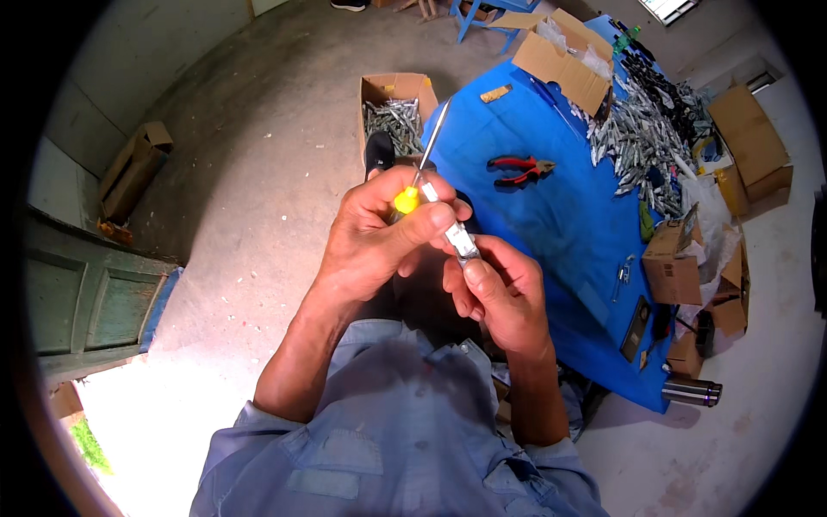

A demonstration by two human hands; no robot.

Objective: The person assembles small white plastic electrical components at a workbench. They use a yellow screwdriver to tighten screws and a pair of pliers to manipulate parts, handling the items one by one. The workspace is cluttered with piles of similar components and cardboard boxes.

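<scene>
My left hand [366,237] is closed around a screwdriver [407,201] with a yellow handle. The screwdriver's thin steel shaft points up and away from me. Between my hands is a small, narrow silvery metal part [463,242], tilted, with its upper end at my left thumb and fingers. My right hand [508,293] pinches its lower end between thumb and fingers. The fingers cover much of the part, so its exact kind is unclear. Both hands are held in front of my blue shirt, just left of the blue-covered table [551,233].
Red-and-black pliers [521,170] lie on the table. Farther right is a large heap of silvery metal parts [642,138], with cardboard boxes [674,263] beside it. An open carton of metal parts [396,121] stands on the floor by my foot. A steel cylinder [692,393] sits at the table's near-right corner.
</scene>
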